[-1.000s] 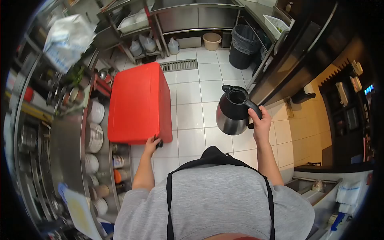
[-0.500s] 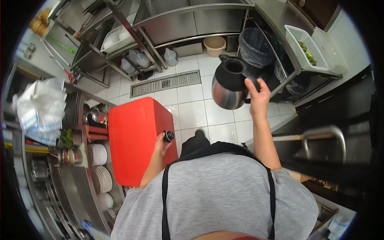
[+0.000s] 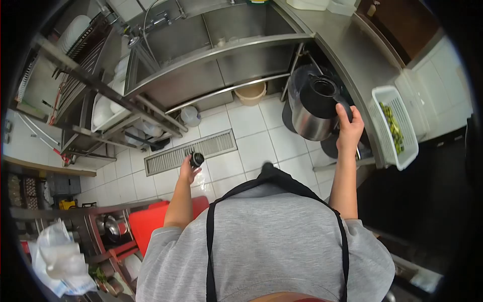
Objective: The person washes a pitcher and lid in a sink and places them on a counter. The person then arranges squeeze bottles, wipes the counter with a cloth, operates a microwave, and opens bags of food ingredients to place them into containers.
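Standing at the far left is a rack holding white tubs, their contents too dim to tell, with clear jugs sitting on the floor beneath. Lower left, a red box is showing only its closed top. The left hand is gripping a small black lid over the floor drain, well apart from the jug it looks to belong to. Ahead, the steel sink is looking empty as far as the view shows, and a beige bucket is sitting under it, inside hidden. The right hand is clasping the handle of a steel jug, held up in the air near the counter, mouth open; its inside is reading only as dark, so whether it is holding liquid cannot be told. So the uncapping is looking done, with emptying, rinsing or refilling seemingly remaining. At the right, a white basket is holding green vegetables.
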Available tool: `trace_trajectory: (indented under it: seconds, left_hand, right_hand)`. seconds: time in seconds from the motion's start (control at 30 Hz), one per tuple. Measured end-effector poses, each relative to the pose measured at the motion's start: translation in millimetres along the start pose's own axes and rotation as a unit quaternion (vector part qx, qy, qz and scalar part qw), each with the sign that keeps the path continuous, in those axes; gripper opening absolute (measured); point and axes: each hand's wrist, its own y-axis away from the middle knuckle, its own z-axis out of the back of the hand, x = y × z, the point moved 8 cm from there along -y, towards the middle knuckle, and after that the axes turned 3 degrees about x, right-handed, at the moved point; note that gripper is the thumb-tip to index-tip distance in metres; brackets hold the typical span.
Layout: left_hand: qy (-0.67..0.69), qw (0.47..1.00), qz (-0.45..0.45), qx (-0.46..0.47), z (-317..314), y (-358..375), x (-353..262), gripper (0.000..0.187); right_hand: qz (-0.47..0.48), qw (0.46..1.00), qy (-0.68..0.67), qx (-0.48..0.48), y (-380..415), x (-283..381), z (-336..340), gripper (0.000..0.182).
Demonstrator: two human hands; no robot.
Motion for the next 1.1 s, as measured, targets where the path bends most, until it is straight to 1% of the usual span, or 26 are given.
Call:
trace_trajectory:
  seconds: [0.03, 0.07, 0.1, 0.13, 0.17, 0.23, 0.27, 0.33, 0.37, 0.43, 0.5, 0.53, 0.57, 0.63, 0.67, 0.7, 0.77, 0.83, 0.87, 0.9, 0.93, 0.97, 1.0, 1.03, 1.07, 1.1]
  left_hand:
    - [-0.013, 0.999, -0.010, 0.035, -33.3, -23.7, -26.0, 0.039]
    - [-0.004, 0.991, -0.006, 0.137, -58.8, -68.1, -34.2, 0.031]
    - [0.009, 0.991, -0.038, 0.130, -100.0, -60.1, -64.7, 0.030]
    - [0.041, 0.988, -0.065, 0.131, -128.8, -64.3, -87.2, 0.030]
    - [0.079, 0.986, -0.069, 0.133, -154.7, -61.1, -111.8, 0.030]
    - [0.162, 0.967, -0.097, 0.171, -207.8, -49.2, -157.4, 0.036]
    - [0.162, 0.968, -0.095, 0.167, -222.2, -45.6, -178.3, 0.036]
    - [0.198, 0.936, -0.133, 0.260, -263.4, -36.1, -225.0, 0.040]
    - [0.203, 0.928, -0.145, 0.277, -270.4, -40.9, -242.6, 0.044]
    - [0.224, 0.918, -0.168, 0.281, -286.6, -42.6, -282.0, 0.042]
    - [0.241, 0.916, -0.179, 0.267, -294.7, -54.5, -310.9, 0.042]
    - [0.251, 0.912, -0.193, 0.262, -297.8, -61.1, -326.3, 0.043]
    - [0.249, 0.914, -0.189, 0.260, -302.2, -74.6, -337.6, 0.043]
    - [0.241, 0.904, -0.212, 0.283, -313.9, -99.5, -359.9, 0.046]
    - [0.249, 0.906, -0.202, 0.277, -318.3, -115.4, -367.9, 0.045]
    - [0.254, 0.904, -0.203, 0.277, -323.7, -129.4, -381.3, 0.045]
    - [0.266, 0.897, -0.201, 0.290, -337.7, -147.6, -402.7, 0.045]
    - [0.264, 0.901, -0.194, 0.283, -350.3, -166.8, -417.3, 0.045]
    - [0.250, 0.910, -0.194, 0.269, -355.8, -180.3, -424.2, 0.044]
    - [0.233, 0.918, -0.193, 0.256, -361.8, -188.2, -432.0, 0.044]
    - [0.230, 0.927, -0.187, 0.231, -366.5, -192.1, -438.4, 0.043]
    - [0.232, 0.928, -0.187, 0.225, -369.7, -197.5, -445.5, 0.043]
    - [0.223, 0.930, -0.196, 0.218, -372.2, -203.7, -451.5, 0.043]
    - [0.217, 0.933, -0.198, 0.205, -372.9, -205.0, -449.2, 0.043]
    - [0.230, 0.936, -0.205, 0.168, -369.9, -210.2, -445.7, 0.043]
    - [0.235, 0.936, -0.210, 0.155, -371.2, -213.5, -448.5, 0.043]
  right_hand:
    - [0.012, 1.000, 0.013, -0.004, -26.2, -0.1, -11.6, 0.025]
    - [0.024, 0.999, 0.033, 0.003, -54.3, -5.9, -18.7, 0.027]
    - [0.017, 0.998, 0.051, 0.013, -82.0, -15.1, -28.2, 0.028]
    - [0.022, 0.999, 0.039, 0.021, -104.1, -19.2, -41.2, 0.028]
    - [0.034, 0.999, 0.016, 0.028, -135.1, -20.2, -62.3, 0.029]
    - [0.051, 0.998, 0.014, 0.041, -194.4, -23.4, -100.8, 0.029]
    - [0.062, 0.997, 0.023, 0.048, -222.4, -25.8, -116.8, 0.029]
    - [0.074, 0.995, 0.020, 0.062, -281.6, -33.4, -156.6, 0.029]
    - [0.087, 0.993, 0.015, 0.078, -308.3, -37.7, -179.7, 0.028]
    - [0.079, 0.992, 0.020, 0.100, -355.0, -51.2, -226.4, 0.029]
    - [0.066, 0.991, 0.025, 0.114, -397.5, -77.4, -266.9, 0.030]
    - [0.067, 0.987, 0.062, 0.131, -417.2, -95.0, -286.6, 0.034]
    - [0.068, 0.982, 0.099, 0.146, -436.2, -118.4, -307.8, 0.039]
    - [0.089, 0.954, 0.227, 0.173, -465.8, -165.1, -347.1, 0.050]
    - [0.120, 0.939, 0.267, 0.183, -473.1, -187.4, -366.1, 0.056]
    - [0.094, 0.908, 0.347, 0.213, -480.6, -210.9, -385.0, 0.057]
    - [0.106, 0.873, 0.410, 0.244, -497.4, -261.1, -415.8, 0.056]
    - [0.037, 0.823, 0.488, 0.287, -496.7, -291.7, -437.7, 0.054]
    - [0.059, 0.819, 0.487, 0.297, -502.4, -319.8, -446.2, 0.055]
    - [0.035, 0.789, 0.527, 0.314, -503.6, -334.9, -454.0, 0.053]
    - [0.000, 0.760, 0.548, 0.350, -503.3, -351.8, -460.7, 0.052]
    - [-0.031, 0.727, 0.567, 0.385, -505.8, -368.5, -467.6, 0.051]
    - [-0.026, 0.705, 0.576, 0.412, -507.5, -385.9, -475.1, 0.051]
    - [-0.045, 0.688, 0.580, 0.435, -507.1, -405.4, -479.2, 0.050]
    - [-0.036, 0.670, 0.586, 0.455, -503.7, -428.6, -477.5, 0.049]
    - [-0.021, 0.659, 0.586, 0.471, -505.6, -440.7, -488.9, 0.049]
